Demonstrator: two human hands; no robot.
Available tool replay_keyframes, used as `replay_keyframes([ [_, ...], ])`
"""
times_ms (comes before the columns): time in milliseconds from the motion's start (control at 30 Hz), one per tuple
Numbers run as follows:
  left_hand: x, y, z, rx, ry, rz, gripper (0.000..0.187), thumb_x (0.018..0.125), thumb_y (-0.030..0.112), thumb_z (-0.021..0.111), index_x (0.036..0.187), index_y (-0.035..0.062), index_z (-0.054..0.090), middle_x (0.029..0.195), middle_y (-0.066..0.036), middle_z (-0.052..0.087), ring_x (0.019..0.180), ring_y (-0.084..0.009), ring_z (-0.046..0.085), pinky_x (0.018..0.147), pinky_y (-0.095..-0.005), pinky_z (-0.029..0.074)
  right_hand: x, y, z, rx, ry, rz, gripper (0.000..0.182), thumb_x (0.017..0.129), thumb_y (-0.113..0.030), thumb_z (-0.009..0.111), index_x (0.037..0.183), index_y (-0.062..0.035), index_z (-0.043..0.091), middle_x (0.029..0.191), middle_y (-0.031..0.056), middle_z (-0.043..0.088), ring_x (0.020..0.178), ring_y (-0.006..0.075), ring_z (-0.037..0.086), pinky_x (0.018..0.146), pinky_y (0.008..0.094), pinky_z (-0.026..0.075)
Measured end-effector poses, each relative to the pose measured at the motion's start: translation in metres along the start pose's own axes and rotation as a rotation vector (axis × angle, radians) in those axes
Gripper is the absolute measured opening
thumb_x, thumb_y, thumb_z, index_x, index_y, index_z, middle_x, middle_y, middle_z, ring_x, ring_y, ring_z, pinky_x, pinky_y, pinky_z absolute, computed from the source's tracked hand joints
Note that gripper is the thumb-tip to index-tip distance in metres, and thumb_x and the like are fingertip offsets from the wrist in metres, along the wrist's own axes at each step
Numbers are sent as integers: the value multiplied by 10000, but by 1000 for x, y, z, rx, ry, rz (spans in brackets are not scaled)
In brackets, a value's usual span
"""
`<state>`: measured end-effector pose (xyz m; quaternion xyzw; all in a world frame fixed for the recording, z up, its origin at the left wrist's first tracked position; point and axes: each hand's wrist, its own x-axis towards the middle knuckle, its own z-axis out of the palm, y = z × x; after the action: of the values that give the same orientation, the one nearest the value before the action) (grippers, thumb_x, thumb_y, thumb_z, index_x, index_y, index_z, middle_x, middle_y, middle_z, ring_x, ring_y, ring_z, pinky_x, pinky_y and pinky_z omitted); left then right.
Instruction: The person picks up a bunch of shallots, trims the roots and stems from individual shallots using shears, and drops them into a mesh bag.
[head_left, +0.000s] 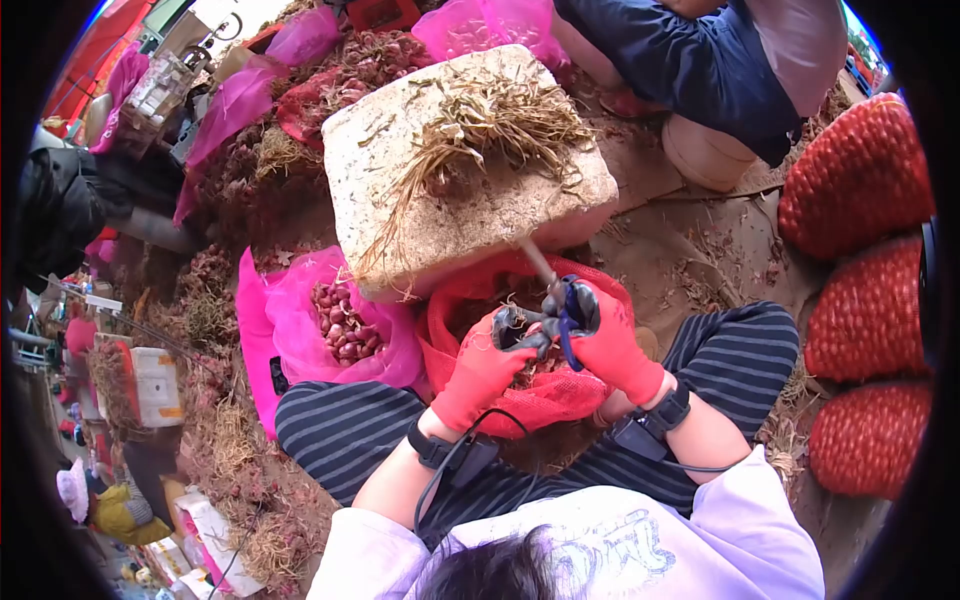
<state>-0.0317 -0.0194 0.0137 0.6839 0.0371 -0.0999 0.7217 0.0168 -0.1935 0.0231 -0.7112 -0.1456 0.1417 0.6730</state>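
Observation:
My right hand (615,345), in a red glove with dark fingertips, is closed around scissors with blue handles (572,335). The scissor blades (538,262) point up and away, toward a white foam box (370,200). Beside it my left hand (485,370), gloved alike, has its fingers curled in, nearly touching the right hand; what it holds is hidden. Both hands are over an open red mesh bag (580,398) between my legs. To the left, a pink mesh bag (395,335) contains loose shallots (350,325). A bunch of dried stalks (505,125) lies on the foam box.
Full red mesh sacks (865,340) line the right side. Another person in dark blue sleeves (680,70) sits beyond the box, near a pale bucket (705,150). Stalk and skin litter (235,400) covers the ground at left, with a white foam crate (157,388) farther out.

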Motion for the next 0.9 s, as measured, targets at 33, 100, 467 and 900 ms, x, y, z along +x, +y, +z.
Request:
replay_keyframes([
  [33,1,1,-1,-18,0,20,270,798,-80,610,1056,-2,589,954,-20,649,884,-102,599,798,-256,491,2,-2,1,209,14,141,239,797,-80,693,992,-10,574,866,55,634,742,130,616,636,275,498],
  [100,1,-7,-2,-152,-12,-23,290,801,-74,605,1083,-11,584,981,-51,651,905,-123,612,817,-259,499,4,5,-5,303,10,214,230,806,-68,691,1005,-2,595,860,46,647,733,113,624,624,245,509],
  [467,6,-1,-5,-252,-167,-157,287,807,-28,634,1092,-22,596,950,-46,651,850,-119,615,772,-263,510,9,24,-10,-102,225,-40,206,787,-90,695,943,7,600,758,75,643,685,127,609,661,284,500],
  [900,3,4,4,-18,-72,55,554,748,-70,627,1281,-3,489,1172,-48,587,1060,-103,538,929,-265,439,2,-2,-2,297,-66,214,167,796,-43,695,940,-11,617,877,42,653,800,104,611,737,265,513],
])
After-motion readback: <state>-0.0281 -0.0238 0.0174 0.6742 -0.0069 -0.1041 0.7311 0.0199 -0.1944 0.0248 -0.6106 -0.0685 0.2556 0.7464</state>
